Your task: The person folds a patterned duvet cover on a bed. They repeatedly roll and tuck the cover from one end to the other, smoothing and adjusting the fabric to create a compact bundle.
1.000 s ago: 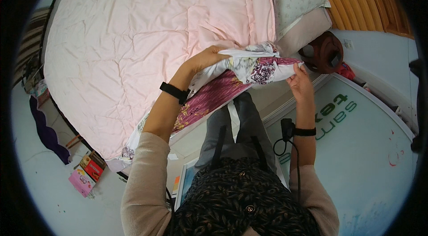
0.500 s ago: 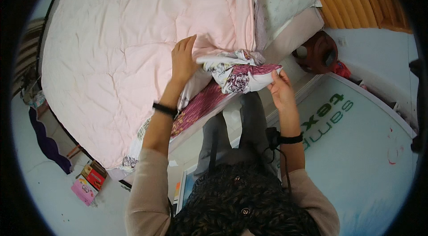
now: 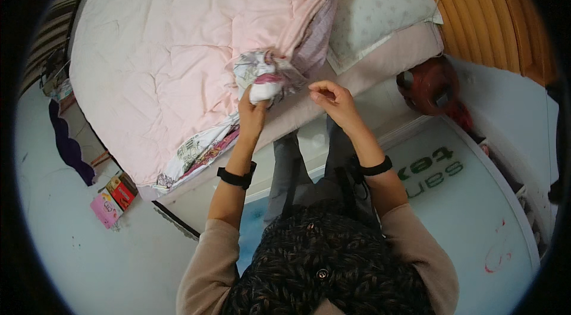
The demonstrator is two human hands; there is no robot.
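A pale pink quilt (image 3: 178,41) spreads over the bed, with a white and purple printed quilt cover (image 3: 199,151) showing along its near edge. My left hand (image 3: 252,114) is closed round a bunched corner of that printed cover, white and purple folds rising above the fingers. Just right of the bundle is my right hand (image 3: 334,102), its fingers loosely curved and apart, with nothing visible in them. A small gap separates it from the cloth. Some of the bunched fabric is blurred by motion.
A pale patterned pillow (image 3: 380,11) lies at the bed's far right, by an orange-brown ribbed panel (image 3: 476,5). Beyond the bed's right corner stands a reddish-brown round pot (image 3: 437,86). A frosted panel (image 3: 458,214) is at right; colourful boxes (image 3: 113,201) sit on the left floor.
My right hand has let go of the printed cover and drawn away from it. My left hand, open before, has closed on the bunch. The cloth has shifted left and the quilt's right edge is pulled back.
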